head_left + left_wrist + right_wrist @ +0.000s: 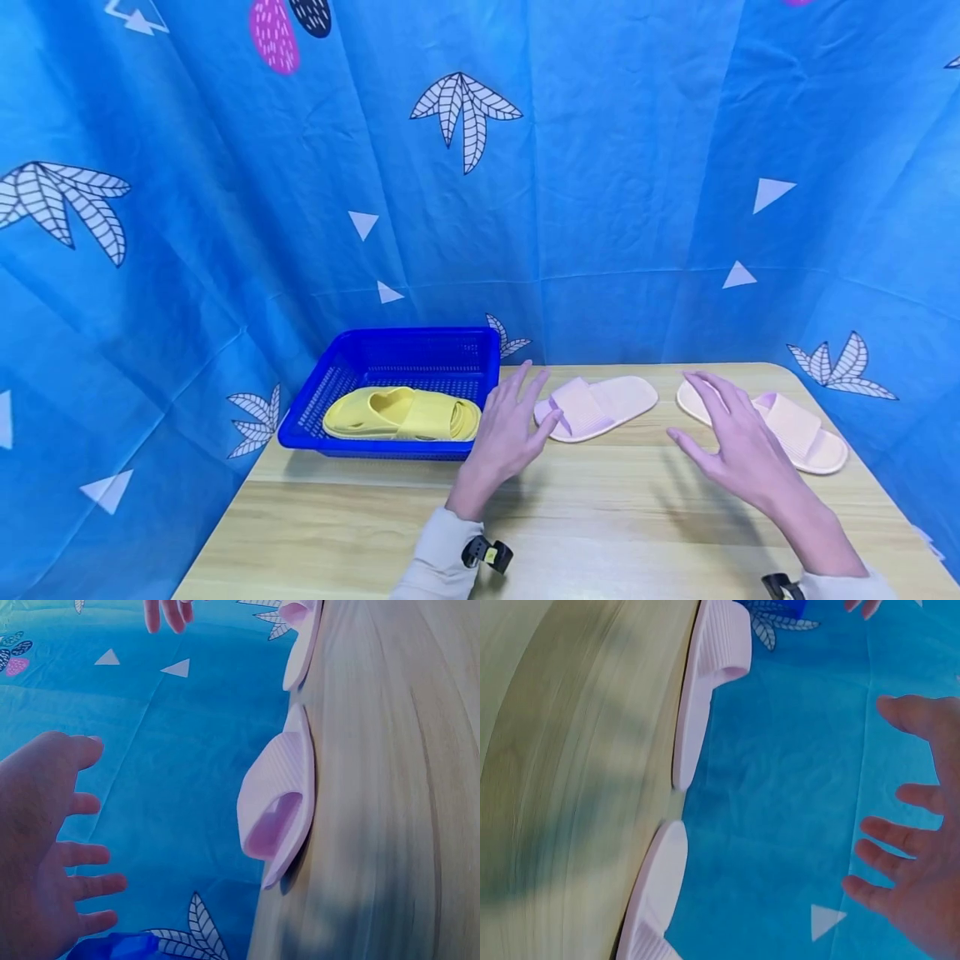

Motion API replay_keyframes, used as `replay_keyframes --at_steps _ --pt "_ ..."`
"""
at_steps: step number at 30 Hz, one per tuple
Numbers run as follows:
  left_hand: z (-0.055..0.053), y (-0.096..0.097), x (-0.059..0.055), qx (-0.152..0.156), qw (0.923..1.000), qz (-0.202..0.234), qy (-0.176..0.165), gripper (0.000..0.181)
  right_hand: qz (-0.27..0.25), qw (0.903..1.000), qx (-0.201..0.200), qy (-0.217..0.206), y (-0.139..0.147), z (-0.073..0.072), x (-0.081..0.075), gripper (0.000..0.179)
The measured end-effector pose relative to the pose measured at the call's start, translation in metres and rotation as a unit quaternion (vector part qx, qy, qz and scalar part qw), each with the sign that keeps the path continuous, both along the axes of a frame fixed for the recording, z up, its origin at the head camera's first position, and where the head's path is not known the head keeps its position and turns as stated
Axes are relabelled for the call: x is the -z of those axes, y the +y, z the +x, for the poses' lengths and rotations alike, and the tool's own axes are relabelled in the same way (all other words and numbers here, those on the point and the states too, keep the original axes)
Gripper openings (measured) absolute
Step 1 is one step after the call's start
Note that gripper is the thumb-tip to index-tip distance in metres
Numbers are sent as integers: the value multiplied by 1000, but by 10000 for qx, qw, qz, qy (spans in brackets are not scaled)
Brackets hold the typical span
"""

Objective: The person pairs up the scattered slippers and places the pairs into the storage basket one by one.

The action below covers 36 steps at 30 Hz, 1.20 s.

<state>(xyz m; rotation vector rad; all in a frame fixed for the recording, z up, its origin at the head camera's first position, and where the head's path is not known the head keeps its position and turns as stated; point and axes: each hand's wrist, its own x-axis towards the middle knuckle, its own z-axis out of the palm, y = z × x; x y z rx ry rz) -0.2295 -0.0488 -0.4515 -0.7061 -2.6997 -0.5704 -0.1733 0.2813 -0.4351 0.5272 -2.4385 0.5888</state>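
Two pale pink slippers with ribbed straps lie flat on the wooden table, heel ends toward each other. My left hand (504, 433) hovers between the blue basket (300, 433) and the left slipper (626, 396), fingers spread and holding nothing. Over the table by the right slipper (821, 450) is my right hand (738, 446), also with spread fingers and nothing in it; it hides part of that slipper. In the left wrist view the left slipper (274, 795) shows its strap opening. A yellow slipper (375, 412) rests inside the basket, beside a rolled yellow piece (467, 419).
The wooden table (360, 533) ends at a blue curtain (600, 208) printed with leaves and triangles, which hangs behind it and along its left side. The basket stands at the table's back left. Dark bands with small devices (487, 553) are on both wrists.
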Motion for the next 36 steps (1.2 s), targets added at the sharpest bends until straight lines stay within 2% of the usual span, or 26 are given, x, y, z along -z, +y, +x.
replay_keyframes --at_steps 6,12,18,28,36 --pt "-4 12 4 -62 9998 -180 69 64 -37 9999 80 -105 19 -1 4 88" --pt "-6 30 10 41 9992 -377 86 65 -31 9995 267 -152 46 3 8 87" --pt "-11 36 13 -180 9976 -607 275 66 -18 9992 376 -159 63 4 13 86" --pt "-20 44 16 -219 9987 -450 13 71 33 9989 464 -106 72 -3 23 88" --pt "-27 51 25 -323 9985 -424 -117 74 102 9983 534 -228 77 -12 30 90"
